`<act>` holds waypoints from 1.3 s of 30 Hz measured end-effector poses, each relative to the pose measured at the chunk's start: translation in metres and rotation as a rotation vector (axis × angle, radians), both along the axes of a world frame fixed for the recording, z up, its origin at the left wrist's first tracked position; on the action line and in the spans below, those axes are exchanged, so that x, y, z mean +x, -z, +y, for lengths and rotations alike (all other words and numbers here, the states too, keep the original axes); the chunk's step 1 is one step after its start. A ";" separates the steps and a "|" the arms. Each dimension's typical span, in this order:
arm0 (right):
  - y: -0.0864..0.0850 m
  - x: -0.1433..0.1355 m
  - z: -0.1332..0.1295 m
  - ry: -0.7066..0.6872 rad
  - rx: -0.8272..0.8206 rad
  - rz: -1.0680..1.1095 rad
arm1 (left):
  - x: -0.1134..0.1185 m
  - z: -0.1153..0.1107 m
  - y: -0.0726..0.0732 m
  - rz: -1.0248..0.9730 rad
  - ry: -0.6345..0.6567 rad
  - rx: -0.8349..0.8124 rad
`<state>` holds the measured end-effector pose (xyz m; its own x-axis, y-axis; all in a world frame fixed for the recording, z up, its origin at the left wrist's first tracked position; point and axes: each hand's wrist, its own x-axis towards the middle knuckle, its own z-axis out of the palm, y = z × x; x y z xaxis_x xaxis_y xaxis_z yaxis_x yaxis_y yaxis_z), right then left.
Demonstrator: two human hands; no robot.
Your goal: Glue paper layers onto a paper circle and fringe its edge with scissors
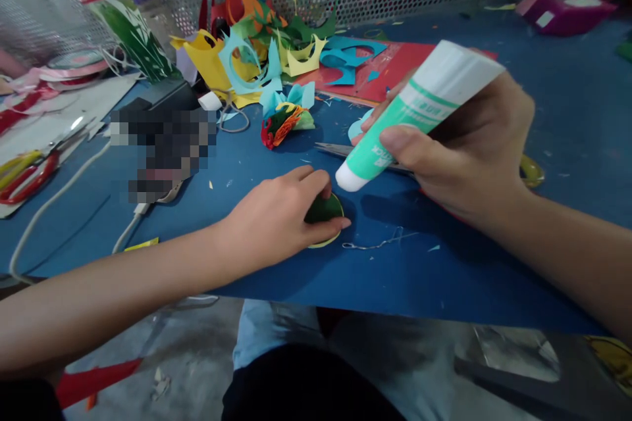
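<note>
My right hand (469, 131) grips a white and green glue stick (395, 125), held slanted above the table with its white end pointing down and left. Beneath and left of that end, my left hand (286, 210) has its thumb and fingers around a dark green paper circle (324, 209) with a pale yellow rim, lying on the blue table. Part of the circle is hidden under the fingers. Scissors (333, 148) lie behind the glue stick, their blades pointing left and partly covered by my right hand. A light blue paper piece (359, 126) shows beside the right fingers.
A small colourful paper and yarn piece (286, 120) sits on the blue table (276, 276). Behind it are cut paper scraps (247, 59) and a red sheet (395, 62). Red-yellow scissors (29, 174) and a white cable (64, 191) lie left; a purple box (565, 13) stands far right.
</note>
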<state>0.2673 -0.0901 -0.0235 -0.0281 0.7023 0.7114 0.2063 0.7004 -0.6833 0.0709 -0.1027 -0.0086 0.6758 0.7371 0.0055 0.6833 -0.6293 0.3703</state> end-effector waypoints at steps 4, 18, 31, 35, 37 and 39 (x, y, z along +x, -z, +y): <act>0.000 -0.001 0.001 -0.024 -0.008 0.042 | -0.003 0.005 -0.008 -0.045 0.001 -0.161; -0.004 -0.002 0.000 -0.049 -0.021 0.197 | -0.017 0.015 -0.020 0.049 0.142 -0.294; -0.003 -0.005 0.003 0.005 -0.015 0.253 | -0.026 0.010 -0.026 0.100 0.217 -0.089; -0.004 -0.006 0.000 -0.015 -0.018 0.254 | -0.026 0.016 -0.018 0.047 0.085 0.003; -0.004 -0.006 0.001 -0.037 -0.007 0.260 | -0.027 0.020 -0.015 0.019 0.098 -0.019; -0.004 -0.006 0.002 -0.064 0.009 0.273 | -0.029 0.025 -0.015 -0.010 0.109 -0.067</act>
